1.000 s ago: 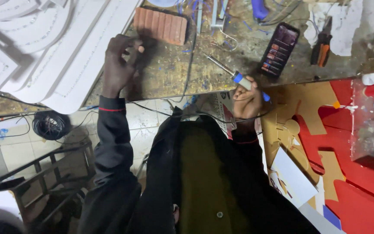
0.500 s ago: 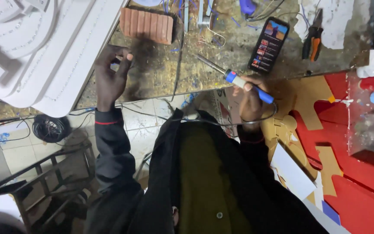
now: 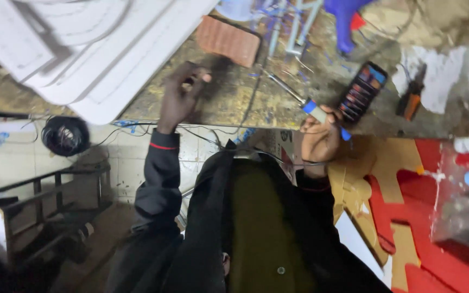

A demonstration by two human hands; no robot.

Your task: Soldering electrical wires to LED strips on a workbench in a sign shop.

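Right of frame centre, the right hand (image 3: 320, 142) is grasping a blue-and-white-handled soldering iron (image 3: 306, 106), tip lying over the scarred wooden desk (image 3: 234, 103). Left hand (image 3: 180, 97), centre-left, is pinching something too small to identify. The iron could be scorching nearby wires if the grip slips.

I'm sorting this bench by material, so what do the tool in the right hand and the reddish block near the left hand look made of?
Tool: a thin grey shaft with a dull metallic look, and a blue and white handle that looks like smooth plastic, gripped by the right hand. Reddish block: matte, with fine ridges; possibly brick or a ribbed pad, too blurred to tell. The left hand pinches something small beside it.
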